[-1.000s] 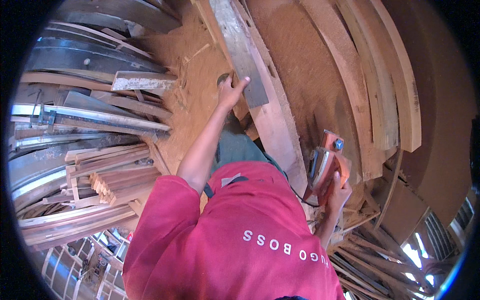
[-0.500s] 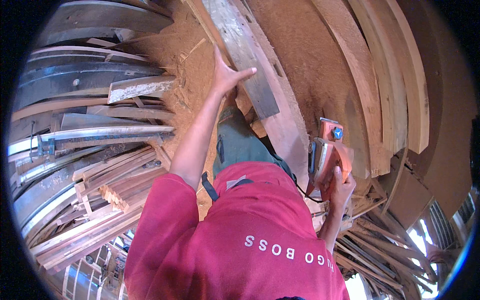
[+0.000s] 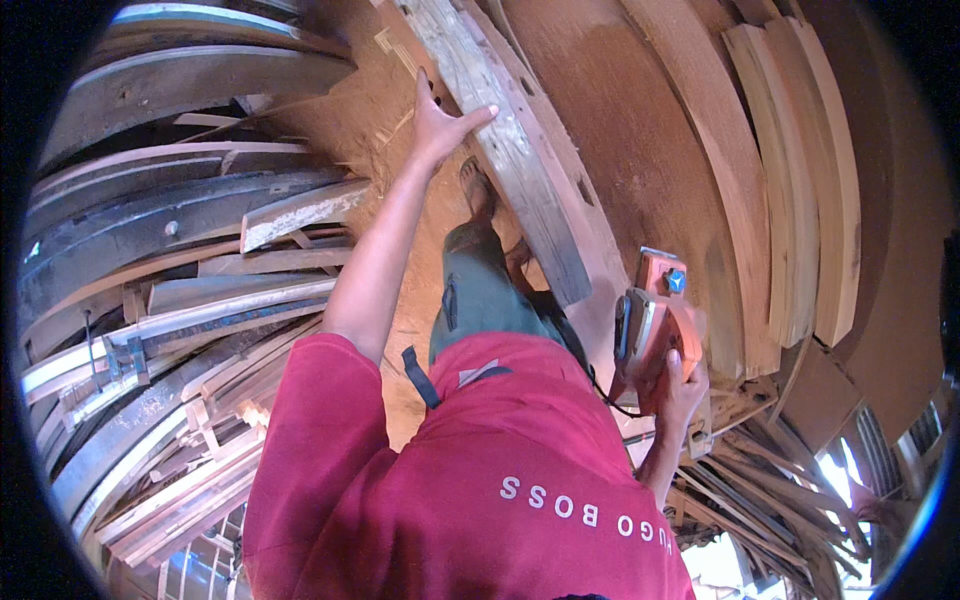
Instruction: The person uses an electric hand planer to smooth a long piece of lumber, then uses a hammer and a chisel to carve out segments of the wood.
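An orange electric hand planer (image 3: 665, 310) with a blue star-shaped knob is in my right hand (image 3: 682, 390), my fingers wrapped round its rear handle. It is held raised on my right side, tilted, with a black cord hanging toward my waist. My left arm reaches forward, and my left hand (image 3: 440, 130) is at the left edge of a grey weathered beam (image 3: 530, 190). The thumb stretches over the beam's top face, and the fingers extend along its edge, spread apart from the thumb. Beneath the beam lies a wider, paler timber (image 3: 600, 255) with dark slots cut in it.
Curved dark planks (image 3: 190, 90) are stacked along the left, above a pile of lighter cut strips (image 3: 190, 485). Thick curved timbers (image 3: 790, 200) stand on the right. Sawdust (image 3: 400, 210) covers the ground around my bare foot (image 3: 475, 185).
My left hand has moved farther forward along the grey beam, away from its near end. My view has shifted slightly. The planer stays in my right hand at nearly the same place.
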### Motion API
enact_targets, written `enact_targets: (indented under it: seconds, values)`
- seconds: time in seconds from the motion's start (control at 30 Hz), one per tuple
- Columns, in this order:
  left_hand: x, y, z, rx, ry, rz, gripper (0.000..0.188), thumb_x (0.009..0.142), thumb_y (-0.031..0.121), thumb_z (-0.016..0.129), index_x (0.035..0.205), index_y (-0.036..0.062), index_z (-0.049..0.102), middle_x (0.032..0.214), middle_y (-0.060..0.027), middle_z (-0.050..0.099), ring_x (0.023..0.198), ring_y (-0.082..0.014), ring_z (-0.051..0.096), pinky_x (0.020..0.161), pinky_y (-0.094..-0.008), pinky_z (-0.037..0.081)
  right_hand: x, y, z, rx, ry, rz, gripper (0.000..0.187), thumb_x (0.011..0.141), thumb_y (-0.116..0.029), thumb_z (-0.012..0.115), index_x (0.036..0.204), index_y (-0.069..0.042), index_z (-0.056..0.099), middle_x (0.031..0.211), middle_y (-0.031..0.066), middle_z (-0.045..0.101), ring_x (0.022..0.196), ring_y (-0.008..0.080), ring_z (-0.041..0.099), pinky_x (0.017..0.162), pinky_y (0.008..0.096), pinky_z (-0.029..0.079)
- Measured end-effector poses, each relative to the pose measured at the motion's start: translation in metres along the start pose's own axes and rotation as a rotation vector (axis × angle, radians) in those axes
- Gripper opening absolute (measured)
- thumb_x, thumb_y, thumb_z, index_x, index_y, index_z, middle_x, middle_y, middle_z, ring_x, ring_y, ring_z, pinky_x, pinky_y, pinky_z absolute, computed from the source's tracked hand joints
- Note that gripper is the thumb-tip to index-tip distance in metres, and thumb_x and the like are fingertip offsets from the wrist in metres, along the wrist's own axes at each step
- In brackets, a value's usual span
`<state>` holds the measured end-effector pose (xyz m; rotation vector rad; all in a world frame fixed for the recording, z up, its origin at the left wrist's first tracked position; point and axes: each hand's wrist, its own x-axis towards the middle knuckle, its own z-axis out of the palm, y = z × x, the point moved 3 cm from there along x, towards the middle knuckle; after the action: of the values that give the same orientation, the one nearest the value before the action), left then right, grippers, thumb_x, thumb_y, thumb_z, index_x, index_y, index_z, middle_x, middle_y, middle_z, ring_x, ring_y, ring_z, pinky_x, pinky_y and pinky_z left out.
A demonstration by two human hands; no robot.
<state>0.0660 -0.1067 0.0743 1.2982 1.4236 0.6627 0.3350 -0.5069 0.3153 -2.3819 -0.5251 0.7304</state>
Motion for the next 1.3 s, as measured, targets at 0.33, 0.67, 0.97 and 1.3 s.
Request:
enact_targets:
  seconds: [0.33, 0.67, 0.97, 1.3]
  values:
    - [0.096, 0.048, -0.052, 0.016, 0.083, -0.016, 0.129, 0.061, 0.04, 0.094, 0.152, -0.0084, 0.015, 0.144, -0.0314, 0.043, 0.133, -0.0353, 0.047, 0.11, -0.0429, 0.041, 0.011, -0.035, 0.03, -0.072, -0.073, 0.057, 0.033, 0.091, -0.03, 0.073, 0.095, 0.003, 0.065, 0.082, 0.0028, 0.061, 0.077, 0.0113, 0.052, 0.07, 0.032, 0.045]
    - [0.129, 0.031, -0.073, 0.068, 0.097, 0.04, 0.115, 0.07, 0.046, 0.088, 0.149, -0.0082, 0.024, 0.132, -0.0273, 0.055, 0.117, -0.0312, 0.06, 0.096, -0.0392, 0.051, 0.009, -0.044, 0.034, -0.061, -0.065, 0.031, 0.032, 0.09, -0.028, 0.073, 0.092, 0.002, 0.064, 0.077, 0.0029, 0.059, 0.074, 0.0122, 0.051, 0.069, 0.0333, 0.045]
    - [0.035, -0.054, -0.061, -0.105, 0.266, -0.108, 0.07, 0.098, 0.037, 0.058, 0.149, -0.0026, 0.031, 0.135, -0.0241, 0.055, 0.118, -0.0347, 0.059, 0.102, -0.0416, 0.047, 0.008, -0.007, 0.035, -0.018, -0.272, -0.074, 0.054, 0.089, -0.056, 0.067, 0.08, -0.003, 0.059, 0.068, 0.0003, 0.053, 0.066, 0.0101, 0.047, 0.059, 0.0317, 0.041]
    - [-0.129, -0.074, 0.034, 0.526, -0.171, 0.347, 0.098, 0.077, 0.031, 0.08, 0.156, 0.0094, 0.025, 0.162, -0.0188, 0.024, 0.144, -0.0448, 0.029, 0.119, -0.0475, 0.029, -0.001, -0.005, 0.11, 0.374, -0.697, -0.175, 0.065, 0.094, -0.063, 0.056, 0.107, 0.001, 0.057, 0.06, 0.0013, 0.052, 0.048, 0.0096, 0.049, 0.043, 0.0248, 0.038]
